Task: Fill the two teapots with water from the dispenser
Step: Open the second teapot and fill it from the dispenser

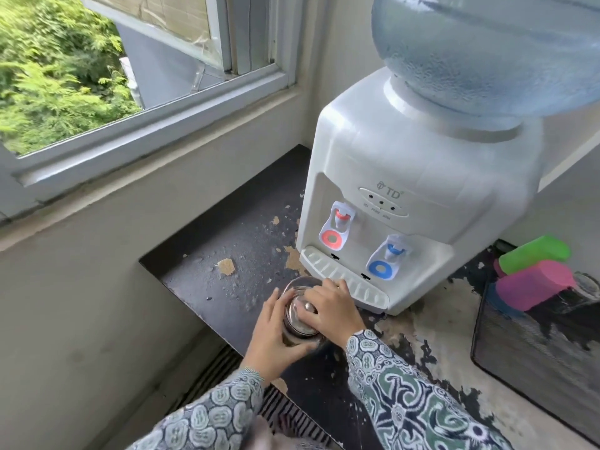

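Note:
A glass teapot (296, 289) with a metal lid (303, 315) stands on the dark worn counter, just in front of the white water dispenser (406, 177). My left hand (276, 336) wraps around the teapot's left side. My right hand (331, 308) rests on top, fingers closed on the lid and its knob. The dispenser has a red tap (337, 228) on the left and a blue tap (388, 258) on the right, above a drip tray (344, 277). A large blue water bottle (487, 50) sits on top. Only one teapot is visible.
A black mesh tray (532, 339) at the right holds green (535, 253) and pink (535, 284) plastic cups lying down and a glass. The counter (233, 254) has peeling paint. An open window (130, 92) is at the upper left; a floor grille lies below the counter edge.

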